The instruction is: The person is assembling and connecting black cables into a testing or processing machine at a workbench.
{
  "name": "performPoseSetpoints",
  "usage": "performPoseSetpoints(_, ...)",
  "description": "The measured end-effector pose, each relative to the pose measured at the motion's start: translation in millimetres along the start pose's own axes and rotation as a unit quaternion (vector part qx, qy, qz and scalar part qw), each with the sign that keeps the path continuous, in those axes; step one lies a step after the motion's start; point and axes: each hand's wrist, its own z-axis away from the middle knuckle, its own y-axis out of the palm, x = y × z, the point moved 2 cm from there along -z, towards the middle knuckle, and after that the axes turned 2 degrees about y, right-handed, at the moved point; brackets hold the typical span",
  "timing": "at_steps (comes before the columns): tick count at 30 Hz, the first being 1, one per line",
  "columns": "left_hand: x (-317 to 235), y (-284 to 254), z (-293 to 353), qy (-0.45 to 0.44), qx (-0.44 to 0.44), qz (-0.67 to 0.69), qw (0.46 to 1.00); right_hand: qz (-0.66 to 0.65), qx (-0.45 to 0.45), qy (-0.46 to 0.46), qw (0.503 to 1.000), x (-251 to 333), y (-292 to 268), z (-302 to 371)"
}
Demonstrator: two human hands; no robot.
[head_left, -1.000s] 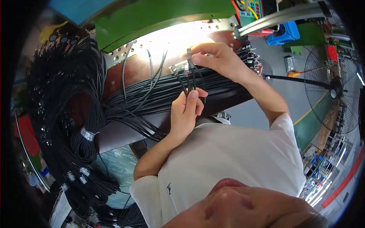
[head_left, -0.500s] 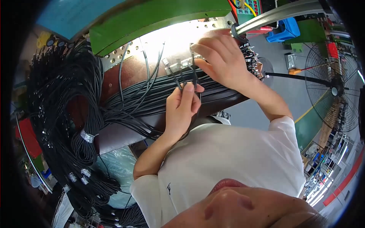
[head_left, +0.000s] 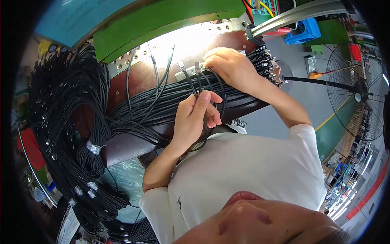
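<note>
My left hand [head_left: 194, 118] pinches several black cables [head_left: 190, 83] between thumb and index finger, its other fingers curled loosely. Two of these cables stick up past the fingertips and end in metal plug connectors [head_left: 181, 65]. To the right and farther off, my right hand [head_left: 233, 68] is closed on a black cable [head_left: 217, 76] that curves up from the left hand; the end in its fingertips is hidden. Those fingertips are beside a small light-coloured block [head_left: 179, 76] on the bench. A thick layer of black cables [head_left: 142, 97] runs beneath both hands.
Big bundles of black cables [head_left: 61, 93] hang at the left, some tied with silvery wraps [head_left: 94, 147]. A green panel [head_left: 162, 26] with a bright lamp glow under it spans the far side. To the right are a metal arm [head_left: 298, 17], a blue stool [head_left: 305, 31] and a fan [head_left: 357, 97].
My right hand has come down and closed near the block, drawing a cable into a curve to the right. My left hand has shifted slightly, still gripping the cables.
</note>
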Motion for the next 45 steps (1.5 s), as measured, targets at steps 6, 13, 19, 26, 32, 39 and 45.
performPoseSetpoints(6,-7.7,9.9,-2.2,-0.082,0.116,0.001,0.99,0.074,-0.067,-0.131,0.986,13.7,-26.3,1.4)
performPoseSetpoints(13,-7.4,5.8,-7.5,-0.017,0.001,0.06,0.998,-0.02,-0.051,0.075,0.996,-30.9,-9.9,26.2)
performPoseSetpoints(19,-4.0,5.8,-18.5,-0.059,0.03,0.075,0.995,0.007,-0.04,0.025,0.999,-31.2,-9.8,19.9)
performPoseSetpoints(26,-9.4,7.9,-31.1,-0.131,0.049,0.074,0.987,0.037,-0.021,-0.043,0.998,-22.4,-38.8,6.2)
performPoseSetpoints(32,-57.2,23.4,-14.4,0.344,-0.059,-0.486,0.801,0.127,-0.088,-0.103,0.983,-30.3,-50.9,15.1)
performPoseSetpoints(39,-30.2,40.8,-40.4,0.335,-0.106,-0.589,0.727,0.011,-0.114,-0.011,0.993,-35.3,-17.5,26.3)
performPoseSetpoints(45,-24.2,53.8,-52.1,0.371,-0.17,-0.667,0.624,-0.03,-0.096,0.018,0.995,-43.3,-16.6,24.2)
